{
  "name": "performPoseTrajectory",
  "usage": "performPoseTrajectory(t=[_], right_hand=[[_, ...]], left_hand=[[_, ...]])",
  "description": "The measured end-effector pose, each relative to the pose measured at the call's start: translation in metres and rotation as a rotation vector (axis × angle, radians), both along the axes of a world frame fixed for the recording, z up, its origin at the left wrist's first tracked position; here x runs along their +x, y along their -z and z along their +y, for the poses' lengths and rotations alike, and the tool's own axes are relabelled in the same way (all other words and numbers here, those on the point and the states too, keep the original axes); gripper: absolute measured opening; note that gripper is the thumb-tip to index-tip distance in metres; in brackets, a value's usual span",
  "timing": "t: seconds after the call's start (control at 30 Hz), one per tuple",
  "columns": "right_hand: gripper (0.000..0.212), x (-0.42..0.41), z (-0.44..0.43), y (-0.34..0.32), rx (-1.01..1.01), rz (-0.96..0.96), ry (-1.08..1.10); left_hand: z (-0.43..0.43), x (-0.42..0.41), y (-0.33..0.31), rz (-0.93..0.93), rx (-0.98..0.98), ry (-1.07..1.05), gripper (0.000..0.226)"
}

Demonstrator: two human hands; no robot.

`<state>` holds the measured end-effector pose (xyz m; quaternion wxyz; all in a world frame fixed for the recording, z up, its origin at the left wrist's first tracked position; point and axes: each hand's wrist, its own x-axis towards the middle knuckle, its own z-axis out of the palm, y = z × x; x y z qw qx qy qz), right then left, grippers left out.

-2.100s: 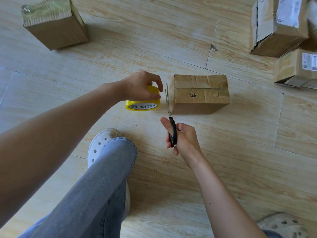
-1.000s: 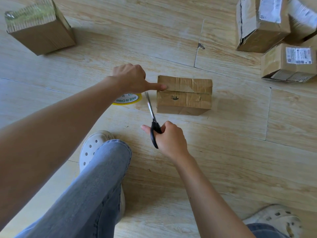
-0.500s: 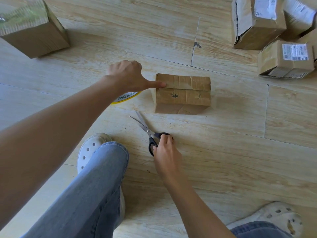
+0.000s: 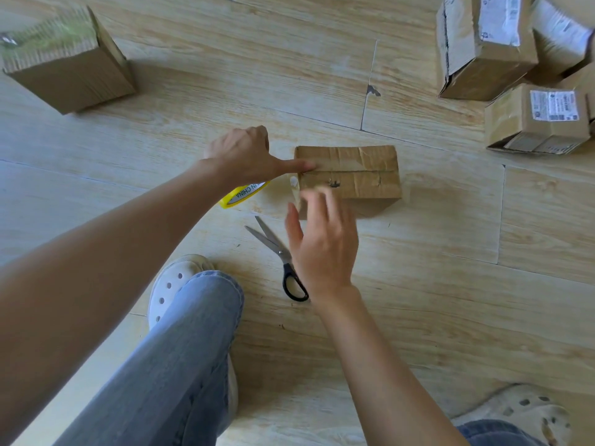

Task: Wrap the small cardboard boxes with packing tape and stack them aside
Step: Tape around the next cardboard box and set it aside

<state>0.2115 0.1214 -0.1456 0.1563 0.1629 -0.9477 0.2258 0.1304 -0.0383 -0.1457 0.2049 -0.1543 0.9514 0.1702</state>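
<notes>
A small cardboard box (image 4: 363, 175) with wrinkled tape on top lies on the wooden floor at the centre. My left hand (image 4: 244, 156) presses its straight thumb on the box's top left edge, the other fingers curled. The yellow tape roll (image 4: 241, 194) lies on the floor just under that hand. Fingers spread and blurred, my right hand (image 4: 322, 243) hovers over the box's near left corner and holds nothing. A loose bit of tape (image 4: 293, 188) sticks out at the box's left side. Black-handled scissors (image 4: 277, 249) lie open on the floor beside my right wrist.
A taped box (image 4: 64, 62) stands at the far left. Several boxes with labels (image 4: 483, 49) (image 4: 541, 123) are grouped at the far right. My jeans leg (image 4: 180, 355) and white shoe (image 4: 174, 281) are at the near left, another shoe (image 4: 521, 413) at the near right.
My right hand cut the tape, laid the scissors on the floor, let go of them and rose toward the box. My left hand set the roll down and keeps its thumb on the box.
</notes>
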Motion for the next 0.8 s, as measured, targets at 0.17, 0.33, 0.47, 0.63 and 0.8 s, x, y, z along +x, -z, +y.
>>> performPoseTrajectory(t=[0.17, 0.33, 0.47, 0.63, 0.8], right_hand=[[0.071, -0.038, -0.01, 0.004, 0.188, -0.345, -0.052], [0.045, -0.045, -0.013, 0.021, 0.267, -0.196, 0.012], [0.033, -0.042, -0.021, 0.028, 0.237, -0.116, 0.127], [0.041, -0.042, -0.018, 0.03, 0.202, -0.157, 0.096], [0.038, -0.042, -0.02, 0.027, 0.21, -0.152, 0.12]], left_hand=[[-0.004, 0.005, 0.006, 0.054, 0.15, -0.187, 0.082], [-0.009, 0.012, 0.014, 0.021, 0.205, -0.221, 0.078], [-0.004, 0.012, 0.014, -0.02, 0.248, -0.213, 0.086], [0.0, 0.008, 0.014, -0.018, 0.264, -0.252, 0.076], [0.003, 0.008, 0.015, -0.03, 0.283, -0.274, 0.076]])
